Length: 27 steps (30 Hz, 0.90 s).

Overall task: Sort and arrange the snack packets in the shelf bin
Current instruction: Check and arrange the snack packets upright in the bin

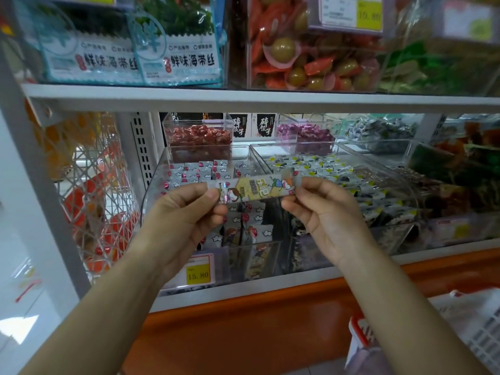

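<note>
A long snack packet (258, 189) with a cartoon print and yellow panel is held level in front of the clear shelf bin (154, 185). My left hand (186, 212) pinches its left end between thumb and fingers. My right hand (322, 209) pinches its right end. Inside the bin lie several matching white packets (200, 171) with red dots and clouds, some flat at the back, others standing at the front (244, 231).
A neighbouring clear bin (378, 190) on the right holds several white-and-yellow packets. Small bins of red (198, 136) and purple candies (305, 133) sit behind. The upper shelf edge (243, 97) hangs above. A yellow price tag (198, 274) fronts the bin. A white basket (473, 320) stands lower right.
</note>
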Motion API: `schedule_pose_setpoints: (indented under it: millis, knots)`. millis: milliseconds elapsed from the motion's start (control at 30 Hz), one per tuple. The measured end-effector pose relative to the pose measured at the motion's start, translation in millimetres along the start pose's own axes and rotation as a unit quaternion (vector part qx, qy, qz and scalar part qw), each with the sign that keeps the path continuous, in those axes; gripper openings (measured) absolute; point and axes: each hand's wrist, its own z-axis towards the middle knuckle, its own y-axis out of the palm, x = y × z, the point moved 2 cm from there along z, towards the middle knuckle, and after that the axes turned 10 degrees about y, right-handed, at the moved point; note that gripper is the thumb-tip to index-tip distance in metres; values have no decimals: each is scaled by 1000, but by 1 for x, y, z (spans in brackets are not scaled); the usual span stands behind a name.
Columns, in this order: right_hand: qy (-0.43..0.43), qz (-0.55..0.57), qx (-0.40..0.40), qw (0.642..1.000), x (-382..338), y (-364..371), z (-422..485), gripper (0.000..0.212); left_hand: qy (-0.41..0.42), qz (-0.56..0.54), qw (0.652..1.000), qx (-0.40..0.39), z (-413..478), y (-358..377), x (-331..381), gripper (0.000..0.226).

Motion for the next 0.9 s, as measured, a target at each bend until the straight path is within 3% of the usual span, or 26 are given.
schedule_pose_setpoints:
  millis: [200, 367, 500, 600, 667, 767, 900]
  knots:
    - [-27, -69, -12, 997, -1, 3, -3, 20, 27, 55, 998, -24, -1, 3, -1, 11]
    - [-19, -82, -2, 996, 4, 2, 0, 17, 6, 0, 1000, -23, 0, 1, 1, 14]
    - [-52, -153, -12, 987, 4, 2, 0, 17, 6, 16, 999, -35, 1, 0, 3, 16]
    - [-61, -197, -36, 978, 4, 6, -1, 24, 29, 99, 994, -28, 0, -2, 2, 30]
    - [-68, -228, -42, 970, 6, 8, -3, 25, 43, 154, 987, -12, 1, -4, 0, 26]
    - [-113, -314, -34, 942, 7, 10, -7, 19, 52, 176, 983, -14, 1, -7, -1, 27]
    - [-132, -316, -32, 939, 4, 11, -9, 17, 76, 215, 973, -31, 0, -7, 3, 33]
